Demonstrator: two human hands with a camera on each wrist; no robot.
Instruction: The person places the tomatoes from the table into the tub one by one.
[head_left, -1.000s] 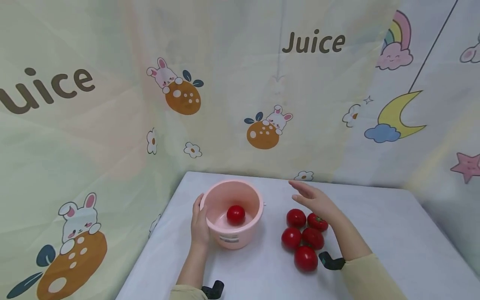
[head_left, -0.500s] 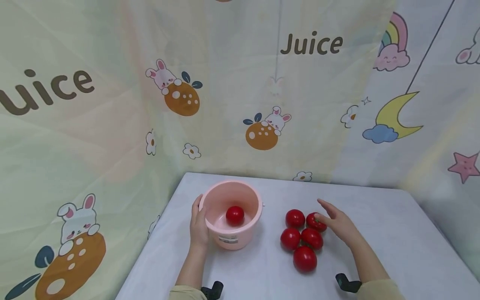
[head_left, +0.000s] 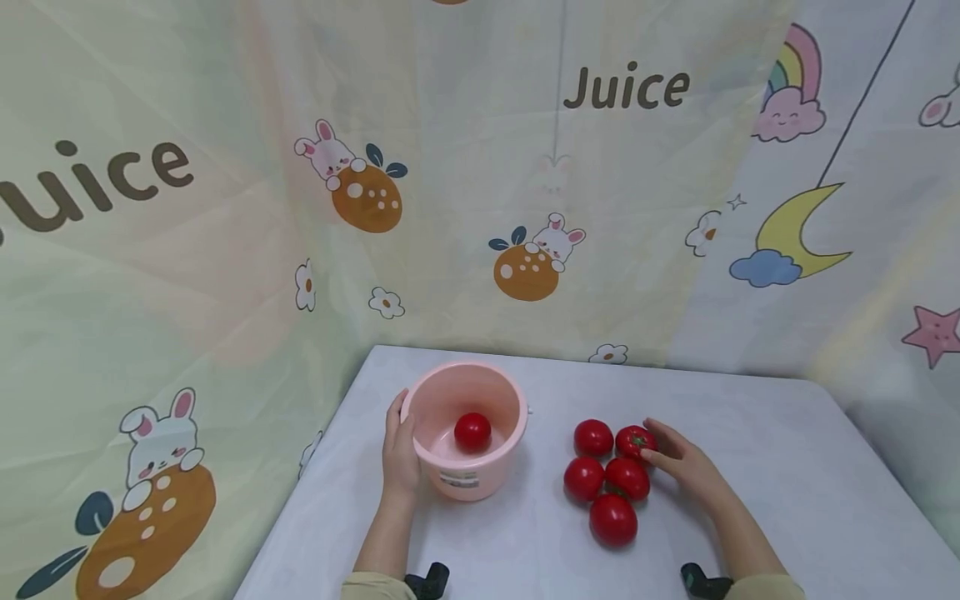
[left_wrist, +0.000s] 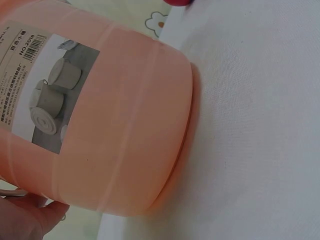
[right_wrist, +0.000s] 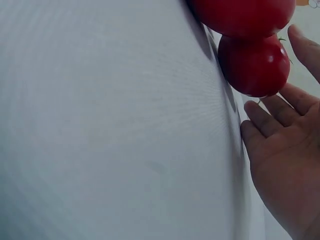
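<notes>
A pink bucket (head_left: 468, 479) stands upright at the left of the table with one red tomato (head_left: 472, 432) inside. My left hand (head_left: 400, 458) holds the bucket's left side, fingers curving along the outer wall near the rim. Right of the bucket, several red tomatoes lie bunched together. My right hand (head_left: 690, 471) is beside the back right tomato (head_left: 634, 441), thumb in front and fingers behind. In the right wrist view its fingers are spread, with fingertips right at the lower side of a tomato (right_wrist: 255, 67).
The white-covered table (head_left: 540, 550) meets a printed cloth backdrop (head_left: 450, 250) at the back and left. Other tomatoes (head_left: 613, 520) lie close to the right hand. The bucket carries a printed label (left_wrist: 45, 85).
My right hand has come down and back from above the far side of the tomatoes, round to the right of the back right one. The left hand and bucket stay put.
</notes>
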